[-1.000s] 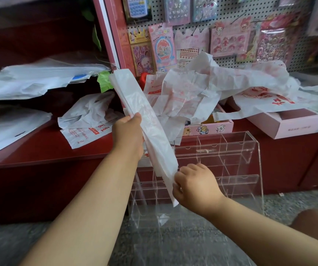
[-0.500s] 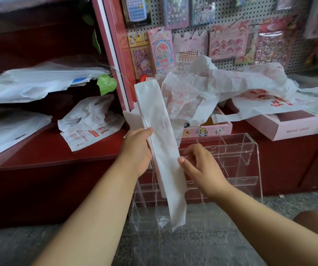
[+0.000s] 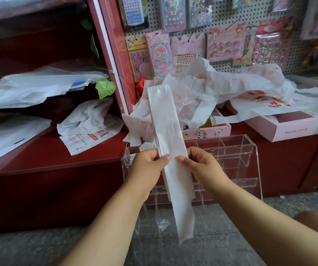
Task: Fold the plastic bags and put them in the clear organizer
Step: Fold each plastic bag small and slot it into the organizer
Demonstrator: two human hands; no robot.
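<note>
Both arms reach fwd from the bottom of the view, hands side by side at the same height, in front of the clear organizer [image 3: 231, 156]. The L hand [image 3: 146, 167] pinches the left edge of the folded bag strip [image 3: 168, 143], thumb on top, pointing right. The R hand [image 3: 202, 166] pinches the right edge, thumb pointing left, other fingers curled behind. The thumbs nearly meet on the strip.

The strip is long & thin. Its long side runs up & down, leaning a bit: top end tips left, bottom end hangs down to the right. The hands hold it near the middle. Top part stands up in front of the pile of loose bags [image 3: 231, 89] on the red shelf [image 3: 58, 160]. Bottom part dangles in front of the organizer, which sits on the floor against the shelf.
</note>
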